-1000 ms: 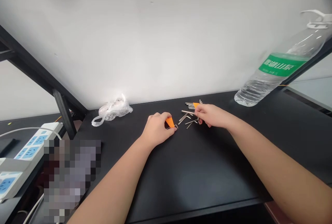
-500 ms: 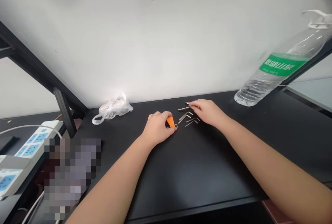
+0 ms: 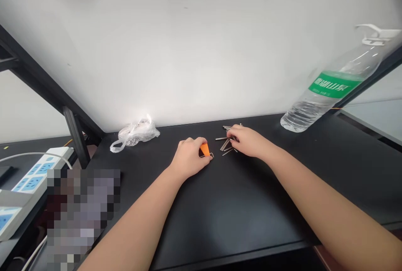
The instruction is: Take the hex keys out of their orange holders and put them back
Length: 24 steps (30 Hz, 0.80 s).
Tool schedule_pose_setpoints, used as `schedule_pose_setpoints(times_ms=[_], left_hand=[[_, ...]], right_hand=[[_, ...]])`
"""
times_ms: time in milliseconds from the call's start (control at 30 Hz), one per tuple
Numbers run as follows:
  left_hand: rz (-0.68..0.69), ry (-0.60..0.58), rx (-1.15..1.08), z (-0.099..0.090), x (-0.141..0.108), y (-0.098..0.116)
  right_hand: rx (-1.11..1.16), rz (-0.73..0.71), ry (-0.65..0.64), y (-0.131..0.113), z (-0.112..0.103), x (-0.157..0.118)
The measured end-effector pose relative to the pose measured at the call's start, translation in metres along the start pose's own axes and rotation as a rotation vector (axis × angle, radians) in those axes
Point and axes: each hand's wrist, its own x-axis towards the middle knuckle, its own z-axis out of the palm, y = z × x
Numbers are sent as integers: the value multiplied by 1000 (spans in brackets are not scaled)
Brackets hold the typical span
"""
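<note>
My left hand (image 3: 190,158) is closed on an orange holder (image 3: 204,149), which stands on the black table (image 3: 232,212). A thin bent metal key (image 3: 212,155) shows at its lower edge. To the right, my right hand (image 3: 246,140) reaches over several L-shaped hex keys (image 3: 225,144) lying on the table. Its thumb and fingers are bent together at the keys, and whether they grip one is too small to tell.
A crumpled clear plastic bag (image 3: 136,132) lies at the back left. A large water bottle (image 3: 326,84) with a green label stands at the back right. White power strips (image 3: 37,179) and cables are at the left, beside a blurred patch.
My right hand has moved slightly nearer, down onto the hex keys, and some of them have shifted closer together. My left hand still holds the orange holder. The view has tilted a little.
</note>
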Motion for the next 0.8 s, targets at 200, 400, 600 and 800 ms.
schedule_pose_setpoints(times_ms=[200,400,600,800], left_hand=[[-24,0,-4,0,0,1],[-7,-10,-16,1,1,0],[0,-7,-17,2,1,-1],[76,-7,-14,1,-1,2]], right_hand=[[43,58,-101,11,-13,-12],[91,3,-194,0,-21,-20],[7,-20,-171,-17,-12,-18],[1,0,-47,-27,-11,-20]])
